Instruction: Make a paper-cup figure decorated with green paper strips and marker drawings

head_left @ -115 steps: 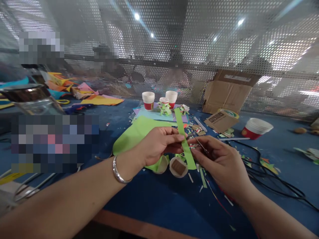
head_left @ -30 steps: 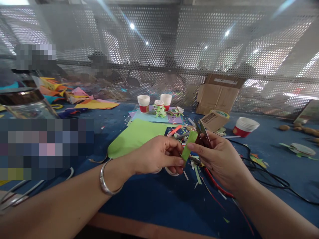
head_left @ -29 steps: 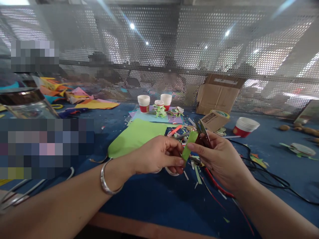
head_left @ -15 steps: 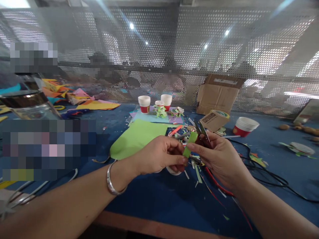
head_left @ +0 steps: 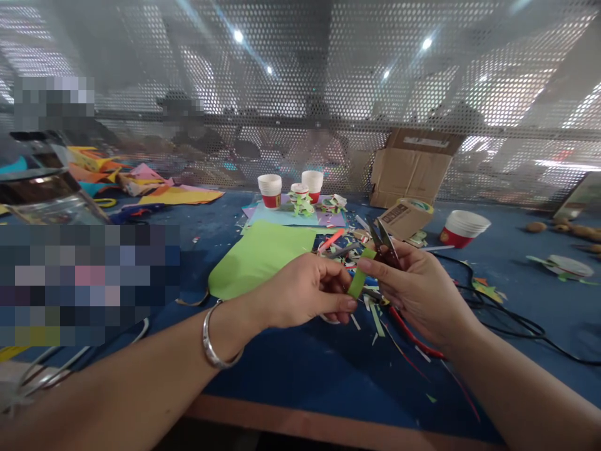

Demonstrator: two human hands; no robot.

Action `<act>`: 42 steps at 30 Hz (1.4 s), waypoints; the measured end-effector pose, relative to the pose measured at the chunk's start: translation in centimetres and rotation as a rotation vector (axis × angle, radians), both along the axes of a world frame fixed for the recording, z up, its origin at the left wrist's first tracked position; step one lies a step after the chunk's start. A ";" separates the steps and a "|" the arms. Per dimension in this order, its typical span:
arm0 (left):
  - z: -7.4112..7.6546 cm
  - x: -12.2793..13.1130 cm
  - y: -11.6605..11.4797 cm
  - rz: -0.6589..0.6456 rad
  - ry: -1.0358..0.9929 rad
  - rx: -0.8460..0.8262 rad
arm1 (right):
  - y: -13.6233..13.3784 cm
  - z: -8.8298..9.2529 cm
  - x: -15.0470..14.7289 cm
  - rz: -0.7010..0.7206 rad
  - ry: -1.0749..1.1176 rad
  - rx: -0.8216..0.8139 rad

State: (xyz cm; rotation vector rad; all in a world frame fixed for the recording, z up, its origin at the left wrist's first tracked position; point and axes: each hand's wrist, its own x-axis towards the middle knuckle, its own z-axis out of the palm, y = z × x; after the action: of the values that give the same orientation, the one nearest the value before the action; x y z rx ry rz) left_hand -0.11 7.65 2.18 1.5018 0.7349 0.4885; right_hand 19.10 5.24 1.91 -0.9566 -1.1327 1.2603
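Note:
A small strip of bright green paper (head_left: 360, 275) is held between my two hands above the table. My left hand (head_left: 312, 288), with a silver bangle at the wrist, pinches its lower end between thumb and fingers. My right hand (head_left: 413, 282) touches the strip's upper end with the thumb and also holds scissors (head_left: 385, 241), whose blades point up and stand slightly apart. A larger sheet of green paper (head_left: 263, 257) lies just beyond my left hand. Paper scraps (head_left: 375, 319) are strewn under and around both hands.
Stacked paper cups (head_left: 270, 191) and small paper-and-cup figures (head_left: 300, 200) stand at the back. More cups (head_left: 462, 228), a cardboard box (head_left: 410, 166), a tape roll (head_left: 420, 205) and black cable (head_left: 498, 322) are on the right. Coloured paper (head_left: 178, 195) and a glass jar (head_left: 51, 194) lie left.
The green strip has tilted a little and shifted slightly right, with both hands still on it. The whole view has moved slightly; the things on the table stay in place.

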 end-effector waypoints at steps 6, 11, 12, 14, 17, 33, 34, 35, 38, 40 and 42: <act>1.3 -0.1 -0.5 -0.030 0.115 0.032 | 0.3 -0.3 0.3 -0.015 -0.047 0.007; 0.5 0.0 -0.2 -0.024 0.040 0.070 | 0.1 -0.1 0.3 -0.036 -0.072 0.001; 0.2 0.2 -0.1 0.002 0.004 0.082 | 0.1 -0.1 0.3 -0.039 -0.078 0.007; -0.4 0.6 0.0 0.097 -0.051 0.098 | 0.1 -0.1 0.2 -0.040 -0.094 0.026; -0.7 1.1 0.0 0.220 -0.078 0.065 | 0.3 -0.2 0.2 -0.041 -0.125 0.055; 1.0 0.6 -0.2 0.142 -0.033 -0.046 | 0.2 -0.7 0.3 -0.079 -0.275 0.079; 1.0 0.6 -0.3 0.127 -0.027 -0.061 | 0.2 -0.8 0.3 -0.082 -0.288 0.087; 1.0 0.7 -0.3 0.112 -0.017 -0.076 | 0.2 -0.8 0.3 -0.085 -0.299 0.094; 1.2 0.6 -0.4 0.150 -0.055 -0.078 | 0.2 -0.8 0.4 -0.105 -0.336 0.112; 1.2 0.4 -0.1 0.255 -0.163 -0.058 | 0.2 -0.6 0.6 -0.115 -0.396 0.135; 1.1 0.0 0.6 0.373 -0.269 -0.066 | 0.1 -0.2 0.8 -0.109 -0.502 0.185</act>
State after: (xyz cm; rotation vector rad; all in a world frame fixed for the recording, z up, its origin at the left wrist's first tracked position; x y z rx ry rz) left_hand -0.14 8.22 3.32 1.2090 0.8110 0.9195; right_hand 19.87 5.33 1.67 -1.2122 -1.5309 0.8277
